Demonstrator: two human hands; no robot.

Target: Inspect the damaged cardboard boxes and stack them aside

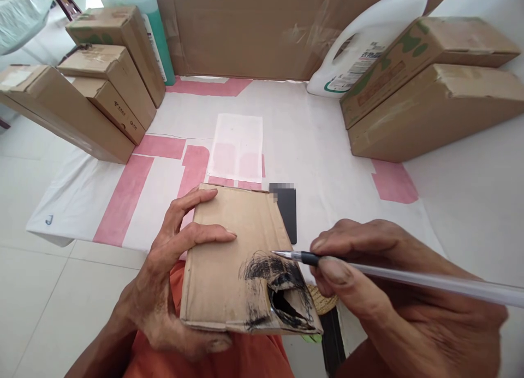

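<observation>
Your left hand (172,279) is gripping the small flat brown cardboard box (237,258) near you, fingers wrapped over its left edge; your right hand (393,290), fingers pinched on a clear ballpoint pen (368,269), is touching its tip to black scribble (274,269).

Open sheet (311,148) between box stacks (102,88)

The left hand (172,290) grips a small cardboard box (233,258) by its left edge, fingers (200,233) spread over the top. The right hand (393,290) holds a pen (368,269) whose tip touches a black scribble (270,271) beside a torn hole in the box; stacked cartons (94,77) and a white jug (360,45) stand well beyond
</observation>
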